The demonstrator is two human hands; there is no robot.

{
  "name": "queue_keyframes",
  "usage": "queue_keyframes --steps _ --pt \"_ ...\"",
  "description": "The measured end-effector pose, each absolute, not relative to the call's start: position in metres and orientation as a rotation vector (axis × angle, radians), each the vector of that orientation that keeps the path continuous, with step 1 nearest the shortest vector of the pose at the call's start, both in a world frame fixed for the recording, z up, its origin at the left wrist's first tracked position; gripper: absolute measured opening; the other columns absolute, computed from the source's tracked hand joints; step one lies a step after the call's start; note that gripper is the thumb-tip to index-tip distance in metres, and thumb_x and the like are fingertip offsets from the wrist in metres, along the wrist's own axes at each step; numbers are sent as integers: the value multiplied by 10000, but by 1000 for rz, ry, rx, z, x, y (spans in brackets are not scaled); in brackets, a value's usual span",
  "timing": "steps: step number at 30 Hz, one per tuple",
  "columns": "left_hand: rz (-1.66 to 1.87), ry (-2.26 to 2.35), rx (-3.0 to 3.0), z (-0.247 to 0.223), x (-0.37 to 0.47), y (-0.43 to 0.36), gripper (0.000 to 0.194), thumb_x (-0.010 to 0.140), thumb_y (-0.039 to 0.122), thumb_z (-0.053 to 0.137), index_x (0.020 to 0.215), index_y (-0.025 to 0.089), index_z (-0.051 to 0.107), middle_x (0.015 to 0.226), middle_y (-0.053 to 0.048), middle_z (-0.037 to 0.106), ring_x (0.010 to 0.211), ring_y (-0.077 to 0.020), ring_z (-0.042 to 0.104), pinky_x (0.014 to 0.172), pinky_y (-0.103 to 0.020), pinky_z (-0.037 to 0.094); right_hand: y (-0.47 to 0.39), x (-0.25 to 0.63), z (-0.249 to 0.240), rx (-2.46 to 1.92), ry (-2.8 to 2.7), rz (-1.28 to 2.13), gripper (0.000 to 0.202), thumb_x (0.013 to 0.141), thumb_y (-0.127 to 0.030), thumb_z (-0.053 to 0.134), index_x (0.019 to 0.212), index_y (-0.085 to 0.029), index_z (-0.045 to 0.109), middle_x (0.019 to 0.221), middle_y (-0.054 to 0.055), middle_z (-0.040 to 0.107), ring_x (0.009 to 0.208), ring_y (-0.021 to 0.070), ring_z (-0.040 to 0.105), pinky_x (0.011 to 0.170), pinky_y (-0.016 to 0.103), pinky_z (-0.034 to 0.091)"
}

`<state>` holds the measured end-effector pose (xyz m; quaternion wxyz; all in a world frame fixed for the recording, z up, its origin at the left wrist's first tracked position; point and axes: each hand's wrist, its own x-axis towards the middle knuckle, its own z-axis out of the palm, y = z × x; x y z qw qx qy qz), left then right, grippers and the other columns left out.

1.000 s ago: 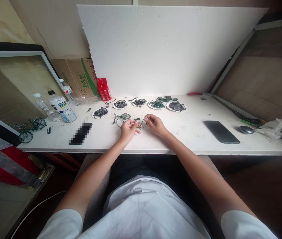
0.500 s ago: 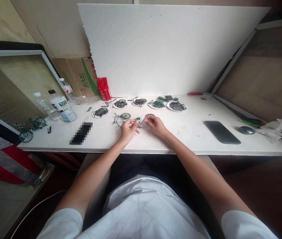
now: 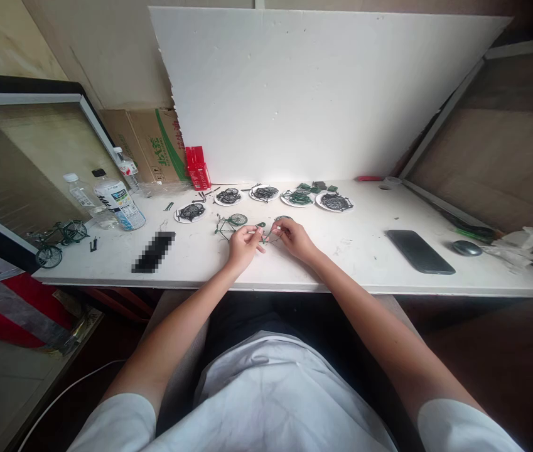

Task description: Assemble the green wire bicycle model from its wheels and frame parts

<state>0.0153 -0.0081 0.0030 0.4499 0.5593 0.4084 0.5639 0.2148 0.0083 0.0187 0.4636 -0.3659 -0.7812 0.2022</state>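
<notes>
Over the middle of the desk my left hand (image 3: 243, 247) is closed, thumb and fingers pinching a small green model bicycle part (image 3: 261, 225) with a rounded end. My right hand (image 3: 295, 238) faces it, thumb and forefinger pinched on a thin green piece (image 3: 267, 236); whether both pieces are joined is too small to tell. Just beyond my left hand is a green model bicycle frame (image 3: 223, 228) with a spoked wheel (image 3: 238, 220) by it. Behind my right fingers another wheel (image 3: 284, 218) is mostly hidden.
Plates of dark wheels (image 3: 336, 201), black parts (image 3: 191, 212) and green frames (image 3: 297, 198) line the back. An assembled model bicycle (image 3: 61, 242) and bottles (image 3: 120, 202) stand left. A phone (image 3: 420, 251) and mouse (image 3: 467, 248) lie right. A white board (image 3: 323, 94) rises behind.
My right fingertips have shifted slightly left, nearer my left hand, with the thin green piece. My left hand keeps almost the same place and pinch.
</notes>
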Motion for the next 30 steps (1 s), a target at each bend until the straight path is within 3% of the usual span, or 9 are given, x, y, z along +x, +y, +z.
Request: queue_keyframes --steps 7,17,30 --pt "1406 1009 1386 3 16 -9 516 889 623 777 1070 158 645 912 -105 825 525 -163 732 461 -217 414 11 215 15 -897 -1899 463 151 1040 -359 561 988 -242 641 981 103 714 886 273 624 780 407 484" --pt "1432 1019 1379 6 16 -13 514 868 640 782 1012 172 627 939 -107 827 441 -135 667 440 -237 450 11 215 11 -920 -1821 582 272 1053 -498 576 1025 -235 634 978 90 706 835 238 619 744 378 468" --pt "1392 1004 1404 1 17 -9 512 881 637 773 1032 176 609 955 -115 827 550 -175 752 464 -217 422 10 215 14 -937 -1832 584 217 1038 -436 593 997 -231 651 880 66 689 753 222 590 708 373 444"
